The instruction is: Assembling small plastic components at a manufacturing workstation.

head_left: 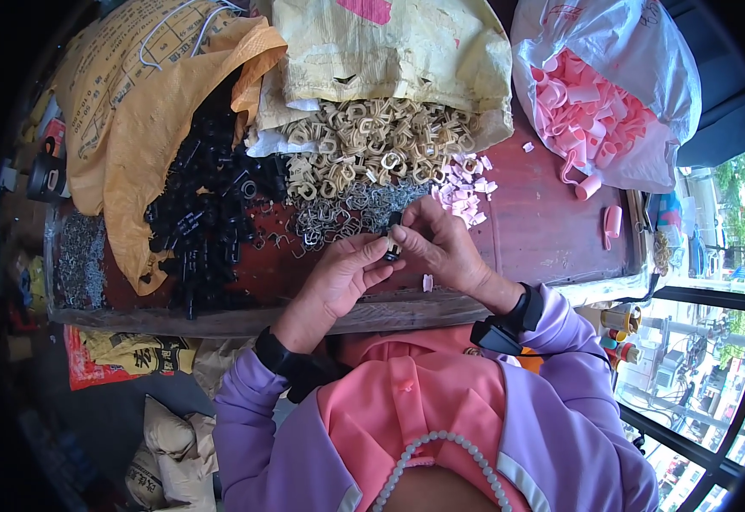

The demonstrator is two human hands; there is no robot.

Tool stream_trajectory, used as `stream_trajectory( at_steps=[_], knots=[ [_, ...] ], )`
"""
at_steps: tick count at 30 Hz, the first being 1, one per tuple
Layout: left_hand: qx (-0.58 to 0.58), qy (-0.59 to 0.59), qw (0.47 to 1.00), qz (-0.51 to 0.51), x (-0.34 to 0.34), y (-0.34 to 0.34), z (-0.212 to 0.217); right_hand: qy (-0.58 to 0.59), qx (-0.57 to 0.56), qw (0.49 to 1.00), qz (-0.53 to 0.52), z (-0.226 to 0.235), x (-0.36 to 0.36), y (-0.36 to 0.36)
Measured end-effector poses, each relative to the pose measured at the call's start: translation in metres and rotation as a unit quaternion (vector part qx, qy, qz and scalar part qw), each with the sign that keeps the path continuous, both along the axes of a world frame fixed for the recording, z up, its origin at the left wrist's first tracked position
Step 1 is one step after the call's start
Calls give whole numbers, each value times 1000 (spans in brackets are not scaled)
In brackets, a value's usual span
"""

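Note:
Both hands meet over the table's near edge around a small black plastic part (395, 220). My left hand (336, 275) is closed, its thumb and fingers pinching the part's lower end. My right hand (447, 249) is also closed, with thumb and index finger on the same part from the other side. A pale bit shows between the fingertips, too small to name. Just beyond the hands lies a heap of small metal clips (351, 213). Pale pink small pieces (460, 189) are scattered beside it, and one loose pink piece (428, 282) lies below my right hand.
Black plastic parts (197, 218) spill from an orange woven sack (138, 111) at left. Beige ring-shaped pieces (381, 141) pour out of a cream sack (389, 55). A white bag (637, 51) holds pink curved parts (590, 107) at right. A wooden edge (219, 321) borders the red tabletop (543, 230).

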State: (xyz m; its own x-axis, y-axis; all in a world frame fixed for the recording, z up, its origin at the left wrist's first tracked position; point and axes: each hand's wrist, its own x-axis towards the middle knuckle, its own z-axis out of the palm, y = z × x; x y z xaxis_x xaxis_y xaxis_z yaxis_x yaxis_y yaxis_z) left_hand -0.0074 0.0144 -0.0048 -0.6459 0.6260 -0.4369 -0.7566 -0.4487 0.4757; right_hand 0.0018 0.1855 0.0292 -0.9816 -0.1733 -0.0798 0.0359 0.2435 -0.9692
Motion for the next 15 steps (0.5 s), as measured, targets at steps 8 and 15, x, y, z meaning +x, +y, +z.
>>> stream_trajectory(
  at_steps=[8, 15],
  knots=[
    [-63, -13, 996, 59, -14, -35, -8, 324, 267, 850, 319, -25, 8, 40],
    [-64, -1, 998, 6, -8, -17, -6, 213, 341, 858, 321, -47, 6, 44]
  ],
)
